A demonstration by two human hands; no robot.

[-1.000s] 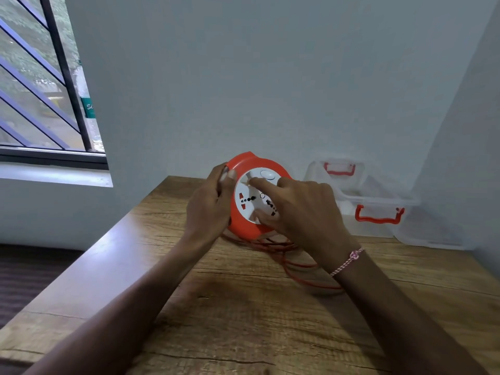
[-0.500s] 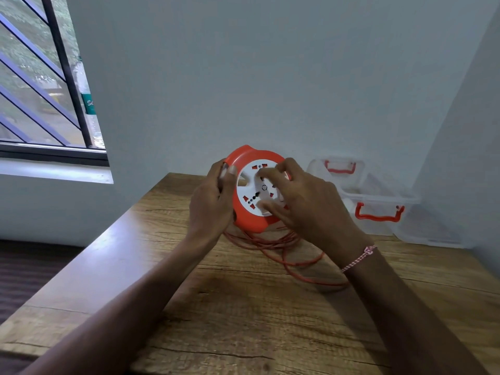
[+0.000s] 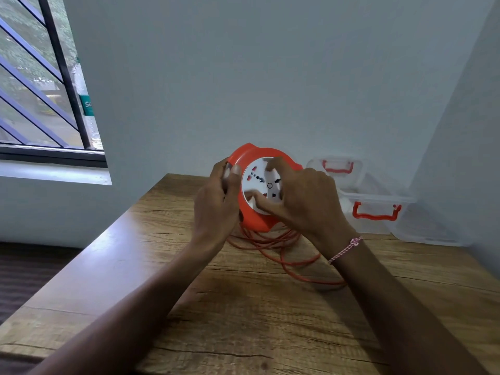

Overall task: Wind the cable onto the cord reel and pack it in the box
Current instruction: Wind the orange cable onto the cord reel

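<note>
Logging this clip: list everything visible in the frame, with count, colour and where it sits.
cord reel: one, orange rim with white socket face, held upright above the table at centre
cable: one, orange, loose loops on the table under the reel
box: one, clear plastic with red handles, back right corner of the table
table: one, brown wood
window: one, dark bars, upper left
wall: pale grey-blue, behind the table
bracelet: one, pink and white, right wrist
left hand: grips the reel's left rim
right hand: fingers on the white face

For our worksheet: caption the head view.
Left hand steadies orange cord reel; right hand turns its face.
</note>
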